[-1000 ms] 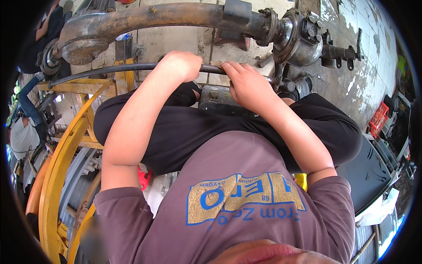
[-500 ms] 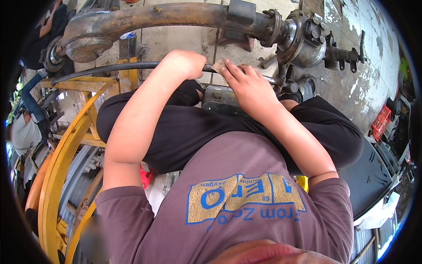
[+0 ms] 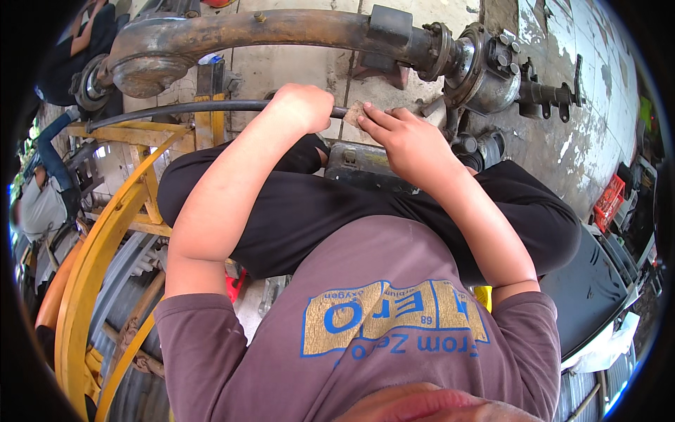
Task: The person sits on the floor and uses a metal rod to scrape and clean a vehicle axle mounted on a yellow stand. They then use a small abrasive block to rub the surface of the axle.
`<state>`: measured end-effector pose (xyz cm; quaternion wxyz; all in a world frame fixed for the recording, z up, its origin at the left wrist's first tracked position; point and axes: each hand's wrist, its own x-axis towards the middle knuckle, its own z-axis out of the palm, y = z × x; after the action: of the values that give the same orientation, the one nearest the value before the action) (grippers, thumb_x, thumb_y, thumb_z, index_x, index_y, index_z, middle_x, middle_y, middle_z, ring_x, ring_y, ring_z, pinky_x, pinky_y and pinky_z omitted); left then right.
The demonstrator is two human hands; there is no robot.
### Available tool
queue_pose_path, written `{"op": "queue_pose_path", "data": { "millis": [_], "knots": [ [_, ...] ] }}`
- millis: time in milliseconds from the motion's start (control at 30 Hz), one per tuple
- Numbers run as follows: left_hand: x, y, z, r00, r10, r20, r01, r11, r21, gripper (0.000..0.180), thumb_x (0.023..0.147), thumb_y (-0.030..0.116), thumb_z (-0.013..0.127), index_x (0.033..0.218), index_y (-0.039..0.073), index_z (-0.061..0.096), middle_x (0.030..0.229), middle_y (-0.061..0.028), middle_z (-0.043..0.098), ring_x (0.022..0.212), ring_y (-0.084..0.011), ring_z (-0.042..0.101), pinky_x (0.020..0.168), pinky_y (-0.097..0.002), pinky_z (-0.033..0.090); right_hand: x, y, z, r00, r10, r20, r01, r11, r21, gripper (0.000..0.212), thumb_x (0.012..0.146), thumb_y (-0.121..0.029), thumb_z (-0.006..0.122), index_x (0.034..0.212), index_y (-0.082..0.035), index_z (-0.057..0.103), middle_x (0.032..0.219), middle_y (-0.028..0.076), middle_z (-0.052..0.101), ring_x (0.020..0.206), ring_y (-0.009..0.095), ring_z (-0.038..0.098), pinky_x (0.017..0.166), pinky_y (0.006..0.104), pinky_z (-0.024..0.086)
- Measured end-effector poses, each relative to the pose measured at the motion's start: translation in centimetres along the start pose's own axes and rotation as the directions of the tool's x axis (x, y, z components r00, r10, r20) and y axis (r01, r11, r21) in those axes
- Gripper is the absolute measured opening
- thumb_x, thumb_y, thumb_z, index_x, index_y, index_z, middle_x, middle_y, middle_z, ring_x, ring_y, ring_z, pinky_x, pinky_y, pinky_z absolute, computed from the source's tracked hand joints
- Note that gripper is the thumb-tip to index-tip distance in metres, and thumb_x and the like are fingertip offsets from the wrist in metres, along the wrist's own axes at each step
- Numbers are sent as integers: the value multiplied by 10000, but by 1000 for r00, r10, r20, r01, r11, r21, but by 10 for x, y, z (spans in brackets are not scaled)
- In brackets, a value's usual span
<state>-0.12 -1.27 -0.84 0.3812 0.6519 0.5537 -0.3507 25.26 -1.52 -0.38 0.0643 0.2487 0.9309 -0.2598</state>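
A long, dark metal rod lies crosswise before me, its left end over a yellow metal frame. My left hand is closed around the rod near its middle, with the back of the hand hiding most of the fingers. Just to the right, my right hand pinches a small tan piece of sandpaper wrapped against the rod. Its fingers lie over the sandpaper and point left. Beyond the right hand, the rod's far end is largely hidden.
A rusty vehicle axle spans the far side, with a greasy hub at its right. A dark case sits between my crossed legs. At right are a red crate and a black panel. Another person is far left.
The view has shifted slightly, so the axle and rod appear a little further right and lower. Both hands keep their holds on the rod and sandpaper.
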Motion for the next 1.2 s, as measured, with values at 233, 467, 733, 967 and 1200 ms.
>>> {"op": "queue_pose_path", "data": {
  "millis": [233, 467, 733, 967, 1200],
  "knots": [
    [-1, 0, -5, 1000, -23, 20, 23, 1000, 2, 330, 1014, 227, 678, 1277, 110, 839, 1292, -136, 830, 1205, -320, 796, 1020, -480, 643, 6, 15, -4, 1000, 2, 13, -5, 981, 192, 665, 885, 10, 670, 1527, -158, 707, 1636, 46, 651, 1272, 322, 730, 1063, 452, 624],
    [2, 0, -7, 999, -22, 35, 22, 1000, 16, 327, 1019, 205, 668, 1282, 111, 838, 1296, -124, 831, 1214, -313, 795, 1024, -475, 640, 8, 9, 14, 995, -14, -101, 29, 989, 148, 672, 892, 3, 684, 1547, -149, 681, 1639, 45, 648, 1279, 325, 729, 1087, 448, 607],
    [2, -1, -3, 1000, -12, 18, 12, 1000, -24, 331, 1008, 252, 717, 1286, 83, 781, 1264, -186, 814, 1191, -382, 778, 1041, -517, 619, 2, 10, -1, 996, -74, -41, 73, 997, -38, 669, 921, 5, 671, 1574, -137, 651, 1642, 59, 648, 1306, 320, 716, 1122, 436, 579],
    [2, -4, -2, 1000, 0, 25, 0, 1000, -20, 339, 1008, 249, 714, 1298, 84, 774, 1265, -185, 813, 1208, -386, 772, 1042, -520, 618, 6, 4, 5, 995, -59, -85, 58, 998, -12, 683, 926, -2, 664, 1593, -145, 641, 1635, 67, 653, 1291, 313, 715, 1104, 440, 581],
    [3, -2, -3, 1000, 3, 17, -2, 999, -37, 354, 1000, 265, 731, 1299, 81, 778, 1266, -190, 811, 1209, -390, 771, 1037, -520, 618, 7, 11, 10, 999, -25, -44, 27, 999, 42, 721, 908, 27, 655, 1602, -167, 637, 1653, 52, 635, 1243, 320, 738, 1089, 460, 592]
  ]
}}
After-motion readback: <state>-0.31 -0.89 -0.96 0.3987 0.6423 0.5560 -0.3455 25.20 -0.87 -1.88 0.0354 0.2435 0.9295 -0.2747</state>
